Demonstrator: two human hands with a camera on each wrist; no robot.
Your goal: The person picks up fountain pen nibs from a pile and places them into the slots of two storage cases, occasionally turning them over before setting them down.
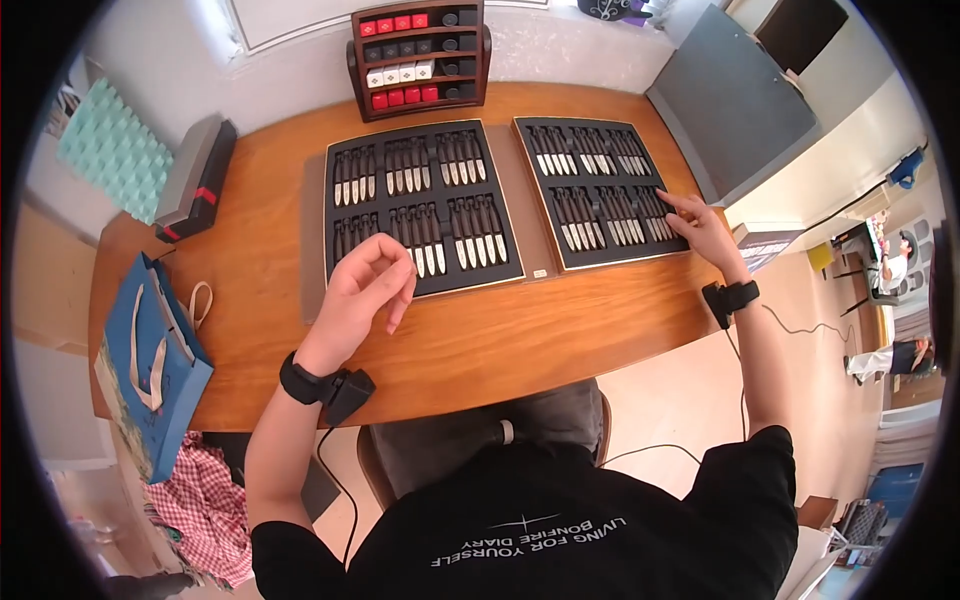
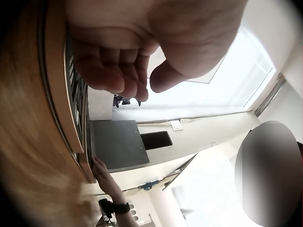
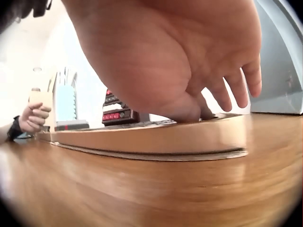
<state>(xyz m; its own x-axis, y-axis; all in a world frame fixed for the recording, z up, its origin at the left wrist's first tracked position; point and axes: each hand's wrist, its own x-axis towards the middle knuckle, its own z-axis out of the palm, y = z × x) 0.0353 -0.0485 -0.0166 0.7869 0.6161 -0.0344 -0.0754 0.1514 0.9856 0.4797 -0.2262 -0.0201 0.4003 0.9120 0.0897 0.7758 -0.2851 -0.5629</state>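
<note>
Two shallow black-lined cases lie side by side on the table, the left case [image 1: 432,180] and the right case [image 1: 594,178]. Both hold rows of slim pieces [image 1: 480,232] with dark upper parts and pale silvery lower ends. My left hand [image 1: 362,285] is raised over the front left corner of the left case, fingers loosely bent and nothing visible between them. At the right case's right edge, my right hand [image 1: 705,235] reaches thumb and index finger to the end column of pieces. In the right wrist view its fingertips dip behind the case rim [image 3: 156,140], the other fingers extended.
A wooden rack [image 1: 420,60] with red, black and white small boxes stands behind the cases. A blue gift bag [image 1: 150,360] and a dark box [image 1: 198,180] are at the left. A grey panel [image 1: 735,105] leans at the right, above the wooden table [image 1: 470,345].
</note>
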